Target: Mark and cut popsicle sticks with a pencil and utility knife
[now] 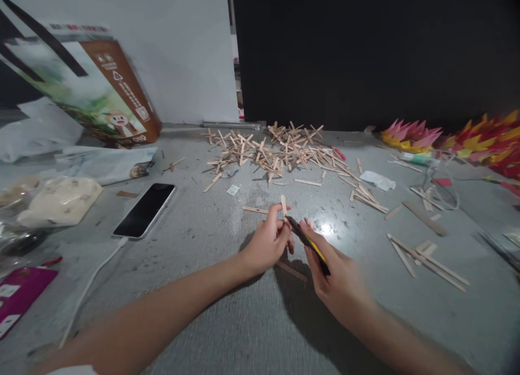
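Note:
Near the middle of the grey table, my left hand (270, 239) pinches a short wooden stick (283, 204) that points upward from its fingertips. My right hand (331, 266) is closed round a black and yellow utility knife (311, 245). The knife's tip meets the stick close to my left fingers; the blade itself is too small to make out. Behind my left hand lies another flat stick (255, 209), and one more (291, 270) rests on the table below, between the hands.
A heap of joined sticks (280, 150) spreads at the back. Loose sticks (430, 264) lie right. Pink and yellow folded paper (412, 135) stands back right. Left are a phone (144, 211) with a white cable, a plastic packet (60, 200) and a printed bag (101, 93).

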The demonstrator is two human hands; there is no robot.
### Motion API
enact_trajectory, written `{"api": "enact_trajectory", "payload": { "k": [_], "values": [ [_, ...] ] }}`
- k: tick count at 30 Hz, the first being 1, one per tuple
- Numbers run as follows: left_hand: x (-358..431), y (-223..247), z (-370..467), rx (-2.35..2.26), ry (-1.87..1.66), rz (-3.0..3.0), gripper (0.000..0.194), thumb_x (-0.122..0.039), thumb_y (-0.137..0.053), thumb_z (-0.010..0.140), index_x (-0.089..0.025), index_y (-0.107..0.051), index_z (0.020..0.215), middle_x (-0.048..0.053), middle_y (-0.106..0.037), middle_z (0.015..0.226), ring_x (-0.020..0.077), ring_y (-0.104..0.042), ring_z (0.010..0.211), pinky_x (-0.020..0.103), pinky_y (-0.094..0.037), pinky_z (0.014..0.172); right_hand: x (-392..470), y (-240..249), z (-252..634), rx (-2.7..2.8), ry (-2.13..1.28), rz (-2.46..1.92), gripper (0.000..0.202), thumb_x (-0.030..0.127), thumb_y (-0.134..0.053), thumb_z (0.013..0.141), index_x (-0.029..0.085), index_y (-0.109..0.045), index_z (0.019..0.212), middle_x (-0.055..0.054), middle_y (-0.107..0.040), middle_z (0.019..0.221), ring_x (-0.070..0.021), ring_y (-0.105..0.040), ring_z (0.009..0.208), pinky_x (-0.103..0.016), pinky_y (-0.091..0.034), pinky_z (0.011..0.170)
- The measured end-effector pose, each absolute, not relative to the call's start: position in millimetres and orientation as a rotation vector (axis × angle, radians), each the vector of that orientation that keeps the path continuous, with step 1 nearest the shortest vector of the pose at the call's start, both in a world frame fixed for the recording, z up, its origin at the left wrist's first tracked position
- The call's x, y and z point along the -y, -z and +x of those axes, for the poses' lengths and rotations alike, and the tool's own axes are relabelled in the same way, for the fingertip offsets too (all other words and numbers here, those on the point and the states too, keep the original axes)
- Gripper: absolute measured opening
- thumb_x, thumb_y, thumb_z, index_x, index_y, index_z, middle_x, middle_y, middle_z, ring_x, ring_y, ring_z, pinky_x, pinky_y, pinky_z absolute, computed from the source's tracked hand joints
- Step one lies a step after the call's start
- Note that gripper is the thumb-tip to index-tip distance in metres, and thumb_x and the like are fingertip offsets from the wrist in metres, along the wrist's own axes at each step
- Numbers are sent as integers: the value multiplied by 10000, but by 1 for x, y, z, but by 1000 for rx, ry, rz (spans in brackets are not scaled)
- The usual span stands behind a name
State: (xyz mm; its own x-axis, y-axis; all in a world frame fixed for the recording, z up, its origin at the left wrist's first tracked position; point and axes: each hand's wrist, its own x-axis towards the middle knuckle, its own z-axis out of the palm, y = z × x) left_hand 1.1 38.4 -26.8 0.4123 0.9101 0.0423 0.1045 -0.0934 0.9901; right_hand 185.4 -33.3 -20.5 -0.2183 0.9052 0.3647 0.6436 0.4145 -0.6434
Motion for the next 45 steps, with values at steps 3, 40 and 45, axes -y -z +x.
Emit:
{"api": "enact_trajectory", "payload": {
  "k": [3,40,45],
  "values": [
    [-38,25,0,-990,-852,1601,395,-438,-410,1087,-196,-430,1399,-14,-666,678,153,-645,603,259,-469,637,34,19,185,1952,-468,-1328,524,206,-462,1064,284,-453,1583,-129,-583,1540,-258,-544,1427,-438,-514,1133],
    [-41,30,-2,-1085,-710,1985,505,-203,-434,1008,-198,-451,1512,75,-710,952,210,-683,829,317,-502,814,37,5,183,1911,-488,-1407,492,231,-452,1050,261,-498,1539,-130,-644,1471,-267,-650,1310,-399,-598,1009],
    [-40,28,-1,-1023,-781,1955,453,-253,-450,1015,-187,-492,1462,53,-675,840,201,-661,765,313,-508,790,38,4,182,1911,-502,-1411,481,232,-443,1054,253,-506,1530,-136,-644,1468,-260,-660,1297,-369,-609,978]
  ]
}}
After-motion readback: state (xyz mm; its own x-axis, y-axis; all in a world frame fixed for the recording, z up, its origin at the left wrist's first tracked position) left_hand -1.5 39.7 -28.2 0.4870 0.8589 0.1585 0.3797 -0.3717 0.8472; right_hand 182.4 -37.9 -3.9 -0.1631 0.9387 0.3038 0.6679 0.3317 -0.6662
